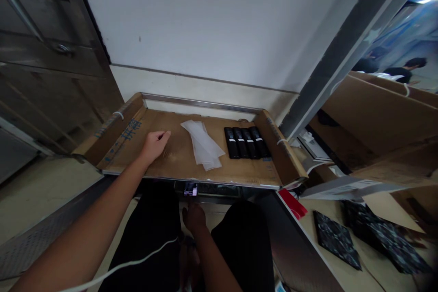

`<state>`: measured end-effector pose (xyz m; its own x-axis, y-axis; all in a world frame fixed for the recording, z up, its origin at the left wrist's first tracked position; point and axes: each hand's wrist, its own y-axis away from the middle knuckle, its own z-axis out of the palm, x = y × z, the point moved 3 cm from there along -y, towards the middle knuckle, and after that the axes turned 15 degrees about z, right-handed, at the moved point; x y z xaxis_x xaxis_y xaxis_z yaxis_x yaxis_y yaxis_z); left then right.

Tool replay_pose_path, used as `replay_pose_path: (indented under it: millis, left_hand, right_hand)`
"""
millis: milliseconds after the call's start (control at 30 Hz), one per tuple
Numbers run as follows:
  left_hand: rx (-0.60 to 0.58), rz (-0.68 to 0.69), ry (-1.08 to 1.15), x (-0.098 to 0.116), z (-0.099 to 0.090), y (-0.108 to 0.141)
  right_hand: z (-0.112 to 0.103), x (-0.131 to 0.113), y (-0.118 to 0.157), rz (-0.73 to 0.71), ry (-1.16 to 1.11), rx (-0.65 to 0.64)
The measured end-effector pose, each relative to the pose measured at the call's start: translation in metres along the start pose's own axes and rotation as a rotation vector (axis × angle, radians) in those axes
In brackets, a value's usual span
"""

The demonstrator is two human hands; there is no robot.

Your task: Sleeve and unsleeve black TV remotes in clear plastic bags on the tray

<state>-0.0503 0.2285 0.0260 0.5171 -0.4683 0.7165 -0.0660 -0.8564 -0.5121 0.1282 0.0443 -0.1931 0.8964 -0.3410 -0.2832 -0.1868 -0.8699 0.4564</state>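
Note:
My left hand (155,146) rests over the left half of a cardboard-lined work surface (174,169), its fingers curled in and nothing showing in them. To its right lie several thin translucent plastic sleeves (205,143), overlapping and fanned at a slant. Further right, several black packs (246,142) with small white labels stand side by side in a row. My right hand (194,216) is in shadow below the front edge, between my knees, with its fingers curled and nothing visible in them. Just above it, a phone (190,188) with a lit screen lies under the edge.
Cardboard walls flank the surface; the right one (278,146) is tied with white cord. A white panel rises behind. At right are a large cardboard box (386,123), a red piece (292,203) and dark patterned packages (335,237). A white cable (137,262) crosses my lap. Other people sit beyond.

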Motion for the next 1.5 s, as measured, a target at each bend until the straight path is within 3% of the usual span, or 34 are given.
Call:
replay_pose_path:
  millis: [1500]
  left_hand:
    - [0.011, 0.03, 0.004, -0.0032, 0.0005, -0.0004]
  right_hand:
    - [0.0007, 0.0007, -0.0015, 0.012, -0.03, 0.0]
